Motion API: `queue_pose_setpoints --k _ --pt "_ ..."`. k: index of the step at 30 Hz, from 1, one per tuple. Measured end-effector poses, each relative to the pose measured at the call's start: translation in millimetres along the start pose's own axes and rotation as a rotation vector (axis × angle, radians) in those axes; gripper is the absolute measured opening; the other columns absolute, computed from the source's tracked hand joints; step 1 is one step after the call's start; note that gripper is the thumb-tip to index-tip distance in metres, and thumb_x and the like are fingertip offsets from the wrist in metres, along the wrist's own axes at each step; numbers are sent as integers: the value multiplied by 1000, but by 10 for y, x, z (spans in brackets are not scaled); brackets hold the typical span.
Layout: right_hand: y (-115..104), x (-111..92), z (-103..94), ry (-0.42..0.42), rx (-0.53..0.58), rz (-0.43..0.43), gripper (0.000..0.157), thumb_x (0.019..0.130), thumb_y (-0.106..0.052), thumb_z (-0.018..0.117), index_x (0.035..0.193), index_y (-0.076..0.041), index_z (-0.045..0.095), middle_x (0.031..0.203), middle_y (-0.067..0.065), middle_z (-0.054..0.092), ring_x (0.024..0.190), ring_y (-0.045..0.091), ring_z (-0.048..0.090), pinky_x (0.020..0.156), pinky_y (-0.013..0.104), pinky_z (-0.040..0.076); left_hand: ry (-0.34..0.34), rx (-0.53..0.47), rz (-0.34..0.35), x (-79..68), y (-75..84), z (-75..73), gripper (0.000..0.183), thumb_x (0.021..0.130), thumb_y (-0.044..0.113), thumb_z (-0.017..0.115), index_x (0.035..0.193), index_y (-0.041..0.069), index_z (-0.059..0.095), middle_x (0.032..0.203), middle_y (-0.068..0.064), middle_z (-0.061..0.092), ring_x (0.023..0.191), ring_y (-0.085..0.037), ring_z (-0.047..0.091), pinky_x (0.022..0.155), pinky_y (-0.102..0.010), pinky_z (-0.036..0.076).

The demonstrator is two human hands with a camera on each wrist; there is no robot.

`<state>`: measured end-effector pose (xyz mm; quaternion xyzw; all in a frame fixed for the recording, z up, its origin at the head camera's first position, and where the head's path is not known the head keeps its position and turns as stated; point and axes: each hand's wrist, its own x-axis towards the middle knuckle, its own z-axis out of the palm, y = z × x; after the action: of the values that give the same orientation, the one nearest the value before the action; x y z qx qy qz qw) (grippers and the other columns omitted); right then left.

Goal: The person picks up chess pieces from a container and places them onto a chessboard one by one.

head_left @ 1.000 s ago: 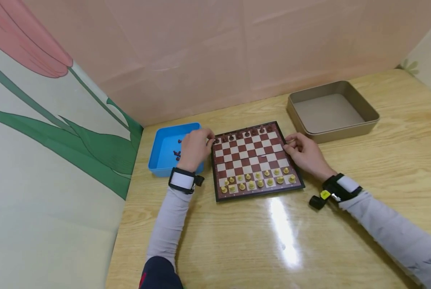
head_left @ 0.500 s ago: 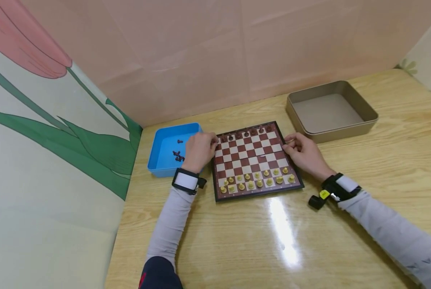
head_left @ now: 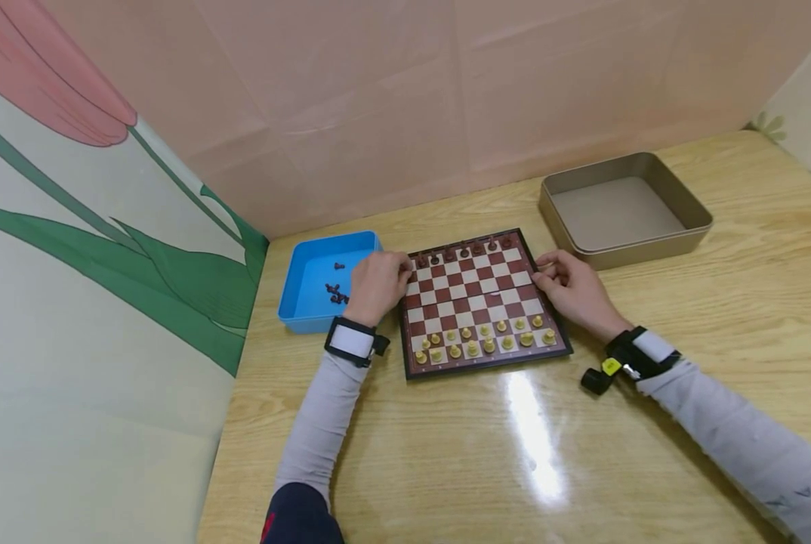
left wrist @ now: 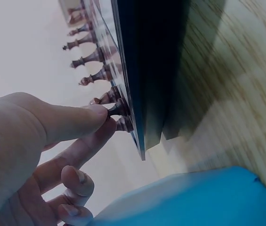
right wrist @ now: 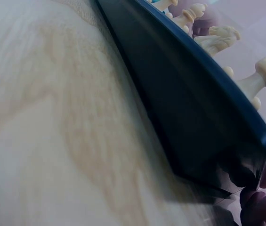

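Observation:
My left hand (head_left: 377, 287) reaches over the far left corner of a folding chessboard (head_left: 476, 291). Its thumb and forefinger pinch a small dark chess pawn (left wrist: 117, 108), its base right at the board's surface and its head hidden by the fingertips. Just beyond it stands a dark piece (left wrist: 124, 124) at the corner, in line with the dark back row. My right hand (head_left: 572, 291) holds the board's right edge, its fingers (right wrist: 261, 207) showing at the rim in the right wrist view. Yellow pieces (head_left: 489, 344) fill two rows on the near side.
A blue box (head_left: 300, 283) with several dark chess pieces (head_left: 334, 291) lies left of the board, partly behind my left hand. Right of the board and farther back is a brown box (head_left: 626, 245). The wooden table (head_left: 446, 461) meets a patterned wall at the left.
My left hand has moved slightly right, from the board's corner to just over its left squares, uncovering more pieces in the blue box. The right hand has stayed at the edge.

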<state>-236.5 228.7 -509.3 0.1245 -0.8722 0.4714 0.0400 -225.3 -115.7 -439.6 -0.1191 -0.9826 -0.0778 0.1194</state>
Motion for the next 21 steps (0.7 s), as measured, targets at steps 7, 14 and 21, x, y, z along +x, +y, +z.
queue_pose_setpoints --k 7,14,21 --pt "5 8 2 -4 0 1 31 107 -23 63 129 0 63 99 17 73 73 10 59 65 23 42 -25 -78 -3 -26 5 -114 13 104 23 73 106 17 84 105 -2 80 73 -14 68 56 -28 51" --pt "-1 18 7 -4 -2 2 32 107 -23 63 129 0 63 99 18 73 74 12 59 65 24 42 23 -148 -31 -96 -76 -372 15 104 22 72 113 14 82 119 -7 78 62 -17 59 46 -32 39" --pt "-13 6 1 -2 -7 18 29 107 -20 64 129 -1 63 99 18 73 74 12 59 66 24 42 40 -178 -82 -154 -233 -527 20 105 22 71 119 11 80 125 -10 77 77 -22 64 51 -32 38"
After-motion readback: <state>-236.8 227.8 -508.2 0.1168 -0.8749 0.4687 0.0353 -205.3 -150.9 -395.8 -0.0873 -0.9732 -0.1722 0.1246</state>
